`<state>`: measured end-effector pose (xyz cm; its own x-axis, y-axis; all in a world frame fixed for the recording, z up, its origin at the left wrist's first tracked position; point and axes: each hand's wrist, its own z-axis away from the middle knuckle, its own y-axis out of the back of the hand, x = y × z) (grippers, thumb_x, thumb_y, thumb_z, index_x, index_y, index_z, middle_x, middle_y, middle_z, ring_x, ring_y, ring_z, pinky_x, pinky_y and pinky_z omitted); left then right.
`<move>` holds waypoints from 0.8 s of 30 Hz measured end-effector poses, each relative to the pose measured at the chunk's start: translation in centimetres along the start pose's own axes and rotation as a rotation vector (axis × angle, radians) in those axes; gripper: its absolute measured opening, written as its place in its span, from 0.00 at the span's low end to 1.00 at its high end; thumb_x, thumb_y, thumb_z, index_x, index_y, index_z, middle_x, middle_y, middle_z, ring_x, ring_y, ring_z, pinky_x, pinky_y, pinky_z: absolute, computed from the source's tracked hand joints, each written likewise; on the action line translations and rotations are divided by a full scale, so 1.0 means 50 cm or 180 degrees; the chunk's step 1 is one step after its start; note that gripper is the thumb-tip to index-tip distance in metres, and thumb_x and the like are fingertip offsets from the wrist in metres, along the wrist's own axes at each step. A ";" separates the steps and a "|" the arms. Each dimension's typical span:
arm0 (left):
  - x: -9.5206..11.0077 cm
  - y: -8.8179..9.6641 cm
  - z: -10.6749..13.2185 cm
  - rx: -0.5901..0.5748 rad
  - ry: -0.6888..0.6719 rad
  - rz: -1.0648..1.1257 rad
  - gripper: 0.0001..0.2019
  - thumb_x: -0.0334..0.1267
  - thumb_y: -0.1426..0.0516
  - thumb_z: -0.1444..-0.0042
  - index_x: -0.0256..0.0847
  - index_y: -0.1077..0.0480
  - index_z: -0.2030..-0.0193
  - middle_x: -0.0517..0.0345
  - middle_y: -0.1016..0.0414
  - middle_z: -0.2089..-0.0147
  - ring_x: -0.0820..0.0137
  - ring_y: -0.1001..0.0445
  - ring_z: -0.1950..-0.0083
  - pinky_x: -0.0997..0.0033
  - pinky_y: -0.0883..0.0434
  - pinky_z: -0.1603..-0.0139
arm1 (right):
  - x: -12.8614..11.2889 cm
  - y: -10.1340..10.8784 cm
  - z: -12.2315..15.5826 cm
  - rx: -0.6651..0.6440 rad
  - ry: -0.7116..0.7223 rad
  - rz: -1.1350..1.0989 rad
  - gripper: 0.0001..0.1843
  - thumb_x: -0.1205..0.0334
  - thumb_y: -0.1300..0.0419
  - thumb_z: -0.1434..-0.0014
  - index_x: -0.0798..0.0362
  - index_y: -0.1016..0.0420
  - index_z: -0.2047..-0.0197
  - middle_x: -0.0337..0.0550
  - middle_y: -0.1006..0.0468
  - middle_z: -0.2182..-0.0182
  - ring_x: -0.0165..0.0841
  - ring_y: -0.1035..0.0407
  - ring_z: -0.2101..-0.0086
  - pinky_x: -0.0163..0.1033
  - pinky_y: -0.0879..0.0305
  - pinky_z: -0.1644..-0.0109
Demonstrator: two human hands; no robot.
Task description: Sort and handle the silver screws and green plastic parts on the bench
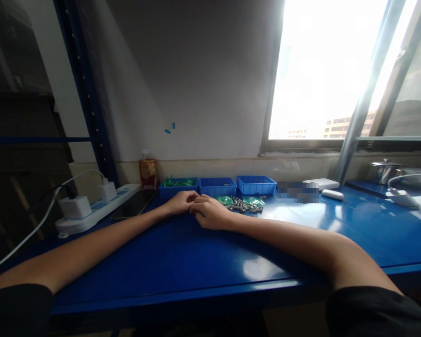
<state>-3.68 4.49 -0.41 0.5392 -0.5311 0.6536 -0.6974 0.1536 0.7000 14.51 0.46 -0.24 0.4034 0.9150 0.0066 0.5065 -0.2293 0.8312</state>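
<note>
My left hand (181,202) and my right hand (211,212) meet above the blue table, in front of the bins. The fingers of both are curled in and touch each other; whatever they hold, if anything, is hidden. Just right of my right hand lies a pile of small metal fittings (244,206), like bolts or screws. Green plastic bags (253,201) lie among them. Behind my left hand stands a blue bin (171,190) with green pieces in it. The middle blue bin (217,187) and the right blue bin (256,185) stand beside it.
To the left are a white power strip (94,213) with chargers, a dark flat phone-like device (133,206) and a bottle (148,171). White devices (332,194) and a metal pot (386,172) stand to the right. The blue table (182,262) ends at its front edge.
</note>
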 end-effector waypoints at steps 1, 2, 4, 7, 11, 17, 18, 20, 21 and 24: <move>-0.003 0.000 -0.001 0.0036 0.0007 0.0014 0.15 0.41 0.43 0.52 0.34 0.29 0.59 0.56 0.24 0.66 0.66 0.27 0.65 0.72 0.32 0.67 | -0.002 0.002 0.000 -0.0008 0.0019 -0.0024 0.11 0.71 0.46 0.45 0.54 0.24 0.62 0.44 0.23 0.63 0.34 0.32 0.59 0.38 0.40 0.50; -0.005 0.000 -0.002 0.0094 0.0013 -0.0001 0.15 0.42 0.43 0.51 0.35 0.29 0.60 0.55 0.24 0.66 0.66 0.27 0.65 0.72 0.32 0.66 | -0.004 0.004 -0.001 -0.0045 0.0013 -0.0031 0.10 0.70 0.46 0.43 0.53 0.24 0.62 0.44 0.23 0.62 0.33 0.32 0.59 0.38 0.40 0.49; -0.008 -0.001 -0.004 0.0226 0.0013 -0.0093 0.15 0.43 0.43 0.51 0.35 0.29 0.60 0.55 0.24 0.66 0.66 0.27 0.65 0.71 0.32 0.65 | -0.010 0.008 -0.002 -0.0157 -0.0113 0.0084 0.09 0.66 0.46 0.41 0.53 0.24 0.62 0.44 0.23 0.61 0.35 0.32 0.58 0.40 0.40 0.51; -0.008 -0.004 -0.006 0.0333 -0.0023 -0.0217 0.14 0.43 0.44 0.50 0.36 0.29 0.61 0.56 0.24 0.67 0.67 0.27 0.65 0.71 0.32 0.64 | -0.020 0.010 -0.003 -0.0234 -0.0513 0.0634 0.13 0.57 0.46 0.40 0.55 0.23 0.64 0.48 0.22 0.63 0.40 0.32 0.60 0.45 0.39 0.55; -0.007 -0.006 -0.008 0.0302 -0.0051 -0.0264 0.14 0.43 0.44 0.51 0.36 0.28 0.61 0.57 0.25 0.68 0.68 0.29 0.68 0.72 0.33 0.67 | -0.027 0.009 0.000 -0.0114 -0.0764 0.1199 0.19 0.54 0.47 0.39 0.58 0.22 0.68 0.56 0.23 0.69 0.45 0.34 0.60 0.48 0.39 0.55; -0.002 -0.003 -0.004 0.0168 0.0016 -0.0260 0.15 0.39 0.41 0.57 0.35 0.28 0.62 0.58 0.26 0.69 0.69 0.30 0.70 0.74 0.35 0.71 | -0.016 0.011 0.002 -0.0113 0.0379 -0.0109 0.11 0.62 0.47 0.37 0.56 0.24 0.61 0.46 0.23 0.64 0.33 0.32 0.61 0.37 0.37 0.52; -0.001 -0.003 -0.003 0.0176 0.0042 -0.0259 0.15 0.40 0.41 0.56 0.35 0.28 0.62 0.58 0.26 0.70 0.69 0.30 0.71 0.74 0.36 0.72 | -0.012 0.011 0.002 -0.0154 0.0487 -0.0363 0.10 0.62 0.46 0.38 0.56 0.25 0.60 0.45 0.23 0.64 0.32 0.31 0.62 0.35 0.37 0.52; 0.002 -0.002 -0.002 0.0226 0.0092 -0.0255 0.15 0.41 0.41 0.56 0.35 0.28 0.62 0.58 0.26 0.71 0.69 0.30 0.71 0.74 0.36 0.72 | -0.006 0.006 -0.001 -0.0170 0.0447 -0.0631 0.09 0.63 0.45 0.38 0.55 0.25 0.61 0.44 0.23 0.63 0.31 0.31 0.62 0.34 0.37 0.53; 0.003 -0.002 -0.002 0.0257 0.0110 -0.0250 0.15 0.42 0.41 0.55 0.35 0.28 0.62 0.58 0.26 0.71 0.69 0.30 0.71 0.74 0.35 0.72 | -0.004 0.003 -0.002 -0.0149 0.0339 -0.0643 0.08 0.63 0.45 0.38 0.55 0.25 0.62 0.44 0.23 0.63 0.31 0.31 0.61 0.35 0.37 0.53; 0.001 -0.003 -0.003 0.0369 0.0112 -0.0212 0.15 0.43 0.44 0.53 0.35 0.29 0.60 0.56 0.25 0.68 0.67 0.28 0.68 0.72 0.33 0.69 | 0.001 -0.007 -0.007 -0.0162 -0.0166 -0.0291 0.08 0.68 0.45 0.40 0.56 0.25 0.62 0.45 0.24 0.62 0.33 0.32 0.59 0.38 0.40 0.50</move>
<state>-3.47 4.56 -0.44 0.6009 -0.5071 0.6179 -0.7082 0.0206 0.7057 14.08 0.69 -0.36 0.3970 0.9125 -0.0984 0.5042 -0.1272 0.8542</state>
